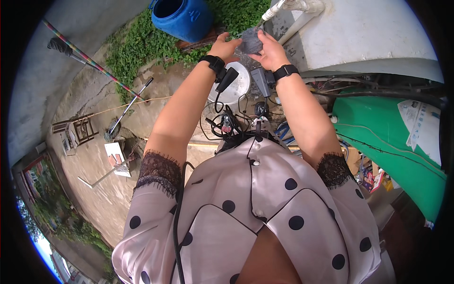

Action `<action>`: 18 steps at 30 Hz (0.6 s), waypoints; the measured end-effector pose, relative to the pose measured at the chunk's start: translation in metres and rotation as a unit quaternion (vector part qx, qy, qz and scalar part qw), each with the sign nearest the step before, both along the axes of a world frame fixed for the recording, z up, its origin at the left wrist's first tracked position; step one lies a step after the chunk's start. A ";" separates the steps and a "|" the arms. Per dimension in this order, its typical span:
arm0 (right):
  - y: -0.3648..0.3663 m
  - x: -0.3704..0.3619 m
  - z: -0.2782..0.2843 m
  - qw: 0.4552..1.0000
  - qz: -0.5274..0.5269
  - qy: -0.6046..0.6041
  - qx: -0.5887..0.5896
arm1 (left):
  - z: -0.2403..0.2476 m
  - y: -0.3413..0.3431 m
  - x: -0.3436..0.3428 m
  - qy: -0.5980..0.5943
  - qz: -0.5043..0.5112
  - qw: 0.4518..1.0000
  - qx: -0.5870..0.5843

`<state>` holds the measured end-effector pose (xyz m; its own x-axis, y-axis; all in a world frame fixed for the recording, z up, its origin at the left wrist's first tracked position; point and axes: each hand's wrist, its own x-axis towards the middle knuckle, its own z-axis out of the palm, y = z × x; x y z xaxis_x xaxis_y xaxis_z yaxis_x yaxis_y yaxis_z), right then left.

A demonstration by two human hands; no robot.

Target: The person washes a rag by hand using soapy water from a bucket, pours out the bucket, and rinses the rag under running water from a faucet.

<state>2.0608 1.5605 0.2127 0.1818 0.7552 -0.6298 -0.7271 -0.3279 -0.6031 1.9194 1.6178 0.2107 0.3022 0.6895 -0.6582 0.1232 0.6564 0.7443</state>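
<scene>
Beneath a tap with white pipework, a wet-looking grey cloth is held up in my right hand, fingers and thumb closed on its right side. My left hand is at the cloth's left edge with its fingers apart; whether the fingertips touch the cloth is hard to tell. Below both hands stands a round white bucket, partly hidden by the devices strapped to my wrists.
A blue plastic barrel stands among green plants at the far side. To the right are a pale curved wall and a green sheet. A striped pole, a mop and a wooden chair are to the left.
</scene>
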 end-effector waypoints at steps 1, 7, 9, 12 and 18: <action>-0.001 0.002 0.001 1.000 -0.002 0.000 0.000 | 0.002 -0.001 0.003 0.000 -0.002 1.000 0.000; -0.005 0.000 0.012 0.999 0.039 0.007 0.033 | -0.010 0.001 0.010 0.052 -0.188 0.965 0.177; -0.004 -0.008 0.017 0.995 0.054 -0.032 0.071 | -0.013 0.002 0.014 0.130 -0.208 0.899 0.364; -0.004 -0.007 0.016 0.992 0.053 -0.062 0.094 | -0.002 0.008 0.018 0.090 -0.159 0.950 0.252; -0.007 0.013 0.004 0.972 0.077 -0.207 0.084 | 0.023 0.015 0.018 -0.129 0.014 0.991 -0.028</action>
